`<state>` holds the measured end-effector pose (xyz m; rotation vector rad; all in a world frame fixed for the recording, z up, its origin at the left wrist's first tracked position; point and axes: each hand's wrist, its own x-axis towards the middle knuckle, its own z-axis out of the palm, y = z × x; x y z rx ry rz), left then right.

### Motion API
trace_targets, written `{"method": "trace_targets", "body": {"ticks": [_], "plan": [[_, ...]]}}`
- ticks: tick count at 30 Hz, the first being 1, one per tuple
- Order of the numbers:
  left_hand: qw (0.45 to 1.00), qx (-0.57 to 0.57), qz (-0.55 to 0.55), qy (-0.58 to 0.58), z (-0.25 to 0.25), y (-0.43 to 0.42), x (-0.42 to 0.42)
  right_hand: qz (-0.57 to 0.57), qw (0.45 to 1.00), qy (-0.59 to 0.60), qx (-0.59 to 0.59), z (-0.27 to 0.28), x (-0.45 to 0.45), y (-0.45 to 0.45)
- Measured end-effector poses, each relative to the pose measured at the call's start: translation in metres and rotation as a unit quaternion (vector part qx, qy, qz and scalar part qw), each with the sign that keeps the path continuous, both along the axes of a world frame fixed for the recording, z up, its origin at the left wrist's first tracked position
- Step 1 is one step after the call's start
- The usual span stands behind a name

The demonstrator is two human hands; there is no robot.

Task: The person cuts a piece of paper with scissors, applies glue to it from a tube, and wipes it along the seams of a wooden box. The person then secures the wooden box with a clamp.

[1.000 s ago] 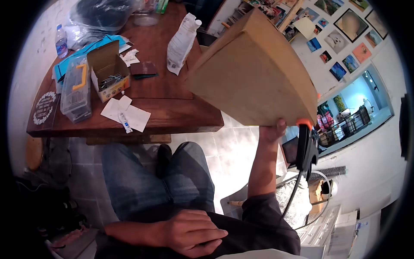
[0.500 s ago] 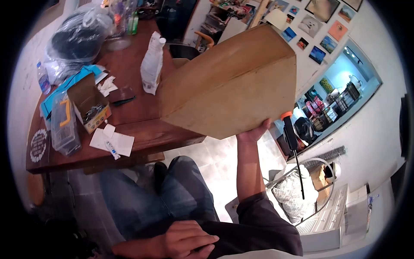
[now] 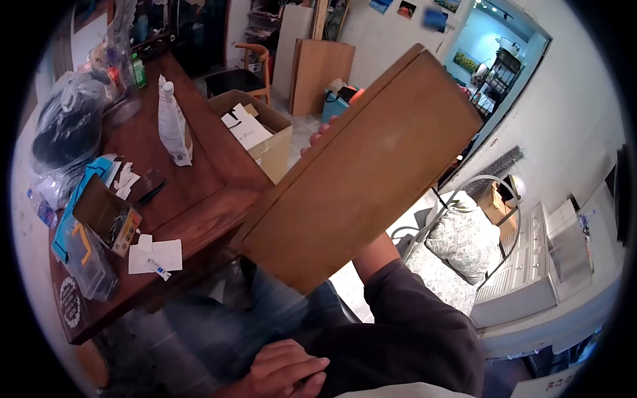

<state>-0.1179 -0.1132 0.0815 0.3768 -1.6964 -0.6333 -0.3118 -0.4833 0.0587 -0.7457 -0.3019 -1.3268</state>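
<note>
A large brown wooden box-like piece (image 3: 361,176) is held up in front of me, tilted, beside the table's right edge. My right hand (image 3: 320,134) grips it from behind; only some fingertips show over its upper left edge, and the forearm comes out below it. A bit of orange shows just past that edge, near the fingertips. Close to my lap, my left hand (image 3: 290,369) is loosely curled, touching nothing that I can make out. What lies behind the wooden piece is hidden.
On the wooden table (image 3: 206,215) are a white pouch (image 3: 174,126), an open small box (image 3: 109,219), a clear plastic case (image 3: 93,268), paper with a tube, and a bagged dark object. Beyond stand a cardboard carton (image 3: 275,146) and chair (image 3: 255,76); a cushioned seat (image 3: 464,242) is right.
The wooden piece has turned to show another face, and my right hand's fingers now show at its far side. The black clamp with orange tip is mostly hidden. The view has swung right.
</note>
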Motion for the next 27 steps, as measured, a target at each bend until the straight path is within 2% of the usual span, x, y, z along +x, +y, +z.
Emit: {"method": "trace_targets", "body": {"ticks": [1,3,6,7,9,11,13,15,16,17,19,21,22,24,25,27], "plan": [[1.0,0.004,0.004,-0.001,0.008,0.001,-0.003,-0.003,1.0,-0.004,0.002,0.0,0.003,-0.002],[0.993,-0.003,0.099,0.066,0.025,0.001,-0.015,-0.02,1.0,-0.008,0.009,0.001,-0.001,-0.002],[0.992,0.002,0.102,0.068,0.023,0.002,-0.016,-0.069,0.997,0.001,0.02,0.01,-0.013,-0.007],[0.993,0.004,0.102,0.063,0.025,0.002,-0.016,-0.13,0.99,0.053,0.03,0.016,-0.019,-0.002],[0.993,0.005,0.089,0.079,0.028,0.002,-0.017,-0.161,0.984,0.068,0.042,0.017,-0.032,-0.009],[0.993,0.003,0.087,0.077,0.027,0.001,-0.019,-0.25,0.953,0.173,0.0,0.025,-0.045,-0.007],[0.993,-0.001,0.085,0.079,0.026,-0.003,-0.019,-0.231,0.958,0.168,-0.035,0.04,-0.052,-0.004],[0.994,0.021,0.077,0.073,0.024,-0.004,-0.019,-0.302,0.924,0.218,-0.09,0.045,-0.06,0.003],[0.994,0.023,0.072,0.073,0.024,-0.005,-0.02,-0.302,0.924,0.232,-0.039,0.042,-0.066,0.008],[0.995,0.021,0.068,0.066,0.024,-0.007,-0.02,-0.359,0.887,0.29,-0.016,0.029,-0.077,-0.003],[0.996,0.021,0.065,0.059,0.02,-0.009,-0.017,-0.472,0.799,0.367,-0.059,0.058,-0.07,0.03],[0.999,0.026,0.025,-0.028,0.004,-0.01,-0.007,-0.399,0.862,0.306,-0.066,0.064,-0.066,0.041],[0.999,0.03,0.026,-0.029,0.001,-0.011,-0.009,-0.405,0.859,0.302,-0.086,0.073,-0.059,0.05],[0.989,0.0,0.141,-0.047,-0.002,-0.014,-0.011,-0.404,0.85,0.334,-0.053,0.095,-0.049,0.072],[0.988,0.003,0.145,-0.05,0.001,-0.015,-0.013,-0.4,0.852,0.333,-0.051,0.09,-0.048,0.067],[0.975,0.143,0.17,-0.031,0.007,-0.018,-0.013,-0.561,0.712,0.382,-0.179,0.079,-0.046,0.051]]}}
